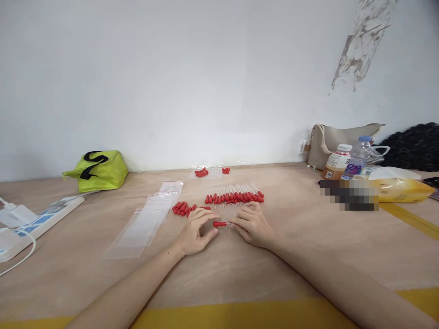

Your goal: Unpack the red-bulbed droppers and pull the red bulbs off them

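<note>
A glass dropper with a red rubber bulb lies crosswise, its bulb end pointing left. My right hand pinches it just behind the bulb. Left of the bulb is my left hand, thumb and fingers apart around a gap, holding nothing. Loose clear tubes lie beyond and under the fingers, partly hidden. Farther back, a row of droppers with red bulbs rests with the bulbs toward me. A pile of loose red bulbs sits beyond my left hand, partly covered by it.
Clear zip bags lie to the left. More red bulbs are on plastic by the wall. A power strip and lime-green bag stand left. On the right are bottles, a beige bag and a yellow tissue pack.
</note>
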Available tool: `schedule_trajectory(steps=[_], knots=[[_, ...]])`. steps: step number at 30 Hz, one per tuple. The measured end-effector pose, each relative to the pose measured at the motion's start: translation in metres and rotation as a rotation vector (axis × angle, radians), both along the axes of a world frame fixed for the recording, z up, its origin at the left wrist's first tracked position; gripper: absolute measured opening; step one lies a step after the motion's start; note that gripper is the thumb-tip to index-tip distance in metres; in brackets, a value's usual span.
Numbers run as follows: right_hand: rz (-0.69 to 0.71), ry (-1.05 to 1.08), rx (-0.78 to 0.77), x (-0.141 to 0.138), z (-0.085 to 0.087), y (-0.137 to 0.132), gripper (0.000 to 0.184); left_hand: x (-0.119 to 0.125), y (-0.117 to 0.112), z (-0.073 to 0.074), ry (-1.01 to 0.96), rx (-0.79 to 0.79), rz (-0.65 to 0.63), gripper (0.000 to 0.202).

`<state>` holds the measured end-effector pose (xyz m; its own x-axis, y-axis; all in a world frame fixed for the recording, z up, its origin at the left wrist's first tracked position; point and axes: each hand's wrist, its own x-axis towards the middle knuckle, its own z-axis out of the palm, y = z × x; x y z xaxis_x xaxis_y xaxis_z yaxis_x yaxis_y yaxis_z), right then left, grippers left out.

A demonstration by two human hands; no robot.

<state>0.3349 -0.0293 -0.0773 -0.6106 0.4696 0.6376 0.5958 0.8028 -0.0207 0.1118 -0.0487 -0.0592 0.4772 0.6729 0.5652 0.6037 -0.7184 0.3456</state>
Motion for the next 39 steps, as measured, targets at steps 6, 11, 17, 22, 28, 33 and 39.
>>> schedule_trajectory(steps=[6, 11, 17, 22, 28, 33, 39], knots=[[0.034, 0.01, 0.039, -0.003, 0.003, -0.007, 0.025, 0.007, -0.002, -0.006, 0.154, 0.073, 0.068, 0.02], [0.061, -0.005, 0.057, -0.002, 0.004, -0.009, 0.023, 0.006, -0.004, -0.007, 0.22, 0.114, 0.097, 0.022], [0.076, -0.015, 0.069, -0.001, 0.005, -0.012, 0.025, 0.007, -0.007, -0.005, 0.256, 0.108, 0.065, 0.026], [0.082, -0.01, 0.073, 0.001, 0.005, -0.013, 0.024, 0.006, -0.007, -0.005, 0.252, 0.107, 0.039, 0.025], [0.11, 0.007, 0.036, 0.002, 0.004, -0.016, 0.026, 0.005, -0.008, -0.009, 0.195, 0.1, -0.017, 0.021], [0.12, 0.016, -0.003, 0.009, 0.002, -0.013, 0.025, -0.002, -0.009, -0.012, 0.134, 0.085, -0.049, 0.018], [-0.1, 0.281, -0.226, 0.028, 0.006, 0.004, 0.029, -0.016, -0.004, -0.005, -0.083, 0.045, 0.139, 0.018]])
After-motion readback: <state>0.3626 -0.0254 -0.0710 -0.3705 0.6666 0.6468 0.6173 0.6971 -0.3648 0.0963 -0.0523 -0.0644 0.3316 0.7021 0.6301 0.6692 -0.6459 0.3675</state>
